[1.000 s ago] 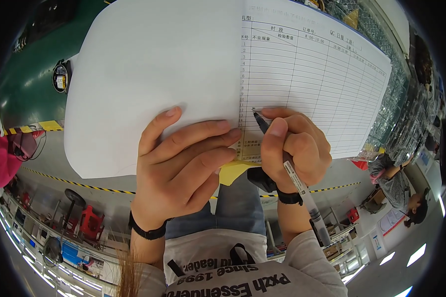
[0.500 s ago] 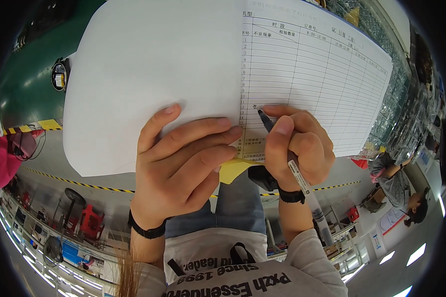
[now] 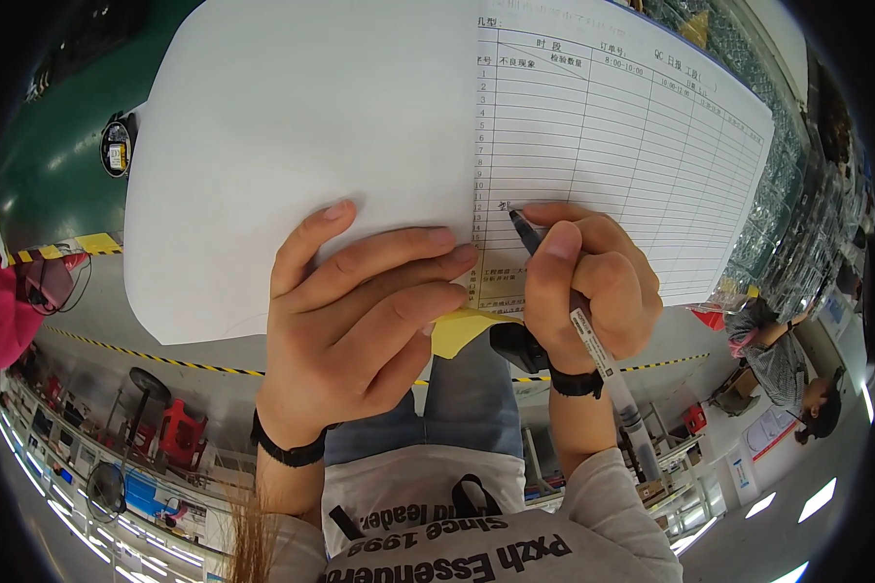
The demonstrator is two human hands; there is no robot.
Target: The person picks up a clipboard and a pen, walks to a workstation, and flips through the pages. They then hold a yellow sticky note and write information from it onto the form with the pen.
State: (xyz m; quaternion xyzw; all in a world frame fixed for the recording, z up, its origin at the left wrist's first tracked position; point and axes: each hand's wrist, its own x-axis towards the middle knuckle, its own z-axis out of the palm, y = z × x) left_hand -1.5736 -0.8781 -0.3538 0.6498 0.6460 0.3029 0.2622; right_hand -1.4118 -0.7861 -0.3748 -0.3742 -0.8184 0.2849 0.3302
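Your left hand point(image 3: 360, 321) lies flat, fingers spread, on the lower edge of the paper stack — the blank top sheet point(image 3: 301, 155) is folded or slid to the left so the ruled form point(image 3: 612, 165) underneath is exposed on the right. That flat palm looks like a clamp: it pins the sheets so nothing shifts while you write. Your right hand point(image 3: 593, 287) is closed round a pen point(image 3: 593, 340) in a writing grip, thumb and forefinger near the nib, barrel running back past your wrist toward your sleeve. The tip touches the form's left column, roughly two-thirds of the way down the numbered rows, beside a small mark. A yellow slip point(image 3: 462, 330) pokes out under the stack's lower edge between your two hands — I can't tell whether either hand grips it. The stack is held up close to your face, so what backs it is hidden.
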